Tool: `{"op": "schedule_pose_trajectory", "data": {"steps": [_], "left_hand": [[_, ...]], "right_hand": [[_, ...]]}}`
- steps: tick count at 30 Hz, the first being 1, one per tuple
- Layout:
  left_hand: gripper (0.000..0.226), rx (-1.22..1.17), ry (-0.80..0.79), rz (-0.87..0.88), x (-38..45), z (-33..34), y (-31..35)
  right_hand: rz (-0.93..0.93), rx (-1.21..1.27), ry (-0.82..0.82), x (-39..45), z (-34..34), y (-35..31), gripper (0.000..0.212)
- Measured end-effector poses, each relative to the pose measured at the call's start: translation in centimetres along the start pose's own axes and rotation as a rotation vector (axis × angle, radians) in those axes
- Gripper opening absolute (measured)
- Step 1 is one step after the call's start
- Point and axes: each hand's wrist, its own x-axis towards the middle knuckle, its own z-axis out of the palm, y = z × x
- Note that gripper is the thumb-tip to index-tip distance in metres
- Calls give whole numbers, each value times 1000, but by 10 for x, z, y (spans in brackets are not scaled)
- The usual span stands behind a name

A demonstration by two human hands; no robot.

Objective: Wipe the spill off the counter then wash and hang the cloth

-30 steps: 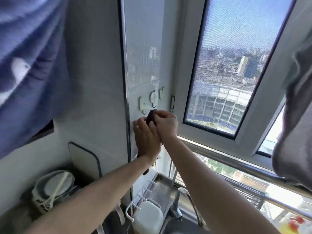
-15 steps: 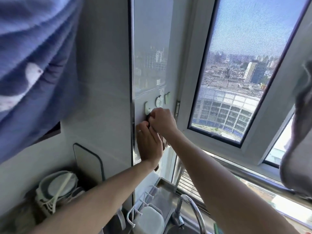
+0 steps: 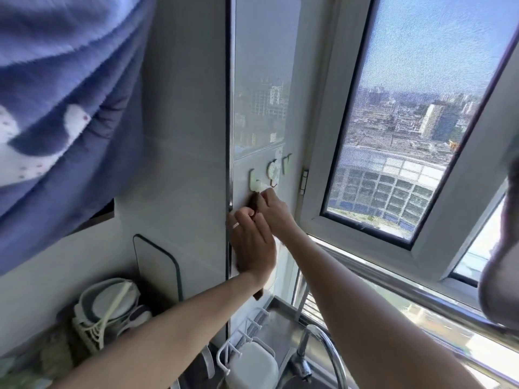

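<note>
The cloth [image 3: 254,204] is one dark brown piece hanging against the white wall panel [image 3: 261,130], its top at the leftmost hook [image 3: 255,180] and its bottom end showing below the left wrist. Three hooks sit in a row on the panel: the leftmost one, a round one [image 3: 273,170] beside it, and a third [image 3: 287,163] at the panel's right edge. Two hands work here. The left hand [image 3: 252,244] lies over the cloth with its fingers curled round it near the top; a ring shows on one finger. The right hand [image 3: 273,210] pinches the cloth's top just under the leftmost hook.

Compared with a second ago, the cloth's top has gone from below the row of hooks up to the leftmost hook, the right hand has risen with it, and the left hand has slid lower on the cloth.

The panel's left edge is a metal strip [image 3: 229,175], close beside the left hand. To the right, past a hinge [image 3: 304,181], the open window sash [image 3: 404,136] leaves free room. Below are one faucet [image 3: 323,349], a white rack [image 3: 247,352] and stacked dishes [image 3: 108,307]. A blue towel [image 3: 61,102] hangs at upper left.
</note>
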Motion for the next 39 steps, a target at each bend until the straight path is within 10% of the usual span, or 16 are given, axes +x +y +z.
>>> {"op": "schedule_pose_trajectory", "data": {"steps": [9,14,19,31,39], "left_hand": [[14,17,5,10,2,1,-5],[13,24,-44,31,-2,5,-13],[20,5,-88,37,-14,11,-26],[63,302,-241,-184,-54,19,-42],[42,387,-455,-397,-87,21,-48]], "right_hand": [[-134,19,189,-1,9,2,23],[-79,84,100,-5,13,6,52],[-93,-100,70,-12,18,35,10],[178,-211,-129,-46,29,89,32],[339,-444,-340,-69,31,124,15]]}}
